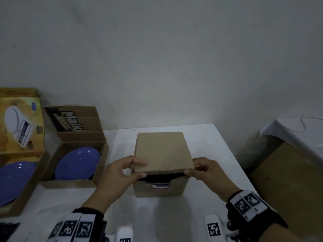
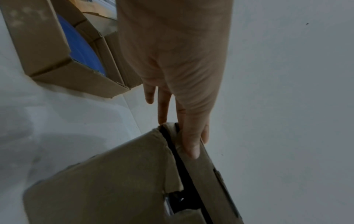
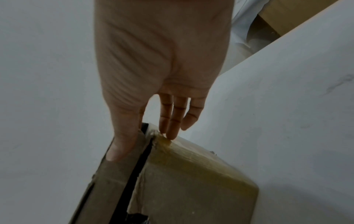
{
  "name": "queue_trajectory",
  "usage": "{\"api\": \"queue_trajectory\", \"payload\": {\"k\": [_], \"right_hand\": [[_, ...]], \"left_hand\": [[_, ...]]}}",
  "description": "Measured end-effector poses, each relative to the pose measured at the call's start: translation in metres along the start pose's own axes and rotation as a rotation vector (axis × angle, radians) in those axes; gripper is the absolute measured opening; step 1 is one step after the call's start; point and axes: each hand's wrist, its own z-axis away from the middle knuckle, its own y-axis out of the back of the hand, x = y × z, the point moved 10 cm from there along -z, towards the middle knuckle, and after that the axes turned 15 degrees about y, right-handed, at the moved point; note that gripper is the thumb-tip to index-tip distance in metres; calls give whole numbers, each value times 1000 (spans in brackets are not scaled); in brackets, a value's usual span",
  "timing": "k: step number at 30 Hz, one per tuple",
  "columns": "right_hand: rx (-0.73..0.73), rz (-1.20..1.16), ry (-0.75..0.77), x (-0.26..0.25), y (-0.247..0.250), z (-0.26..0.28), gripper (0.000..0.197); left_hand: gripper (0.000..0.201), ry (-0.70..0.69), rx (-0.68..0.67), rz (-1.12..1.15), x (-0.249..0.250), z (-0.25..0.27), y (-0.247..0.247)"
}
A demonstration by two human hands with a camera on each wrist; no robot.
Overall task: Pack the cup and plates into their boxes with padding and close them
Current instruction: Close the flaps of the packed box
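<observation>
A small brown cardboard box [image 1: 159, 189] stands mid-table, its lid flap [image 1: 162, 151] lowered almost flat, with a dark gap showing along the near edge. My left hand [image 1: 139, 169] pinches the lid's near left corner between thumb and fingers. My right hand [image 1: 192, 166] pinches the near right corner. The left wrist view shows the left hand [image 2: 193, 145] on the flap [image 2: 210, 174]; the right wrist view shows the right hand [image 3: 142, 144] on the flap [image 3: 107, 181]. What is inside is hidden. A blue plate [image 1: 78, 163] lies in an open box [image 1: 70, 183] to the left.
A bigger blue plate [image 1: 15, 182] lies in an open printed box [image 1: 21, 203] at far left. The white table [image 1: 218, 154] ends at right, where a brown cardboard sheet [image 1: 288, 180] and a white cloth [image 1: 297, 135] lie. A wall stands behind.
</observation>
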Motion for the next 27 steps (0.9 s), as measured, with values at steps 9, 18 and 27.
{"api": "queue_trajectory", "payload": {"k": [9, 18, 27], "right_hand": [[-43, 168, -28, 16, -3, 4, 14], [135, 228, -34, 14, 13, -2, 45], [135, 585, 210, -25, 2, 4, 30]], "left_hand": [[26, -24, -16, -71, -9, 5, -1], [39, -53, 200, -142, 12, -18, 6], [65, 71, -30, -168, -11, -38, -46]]}}
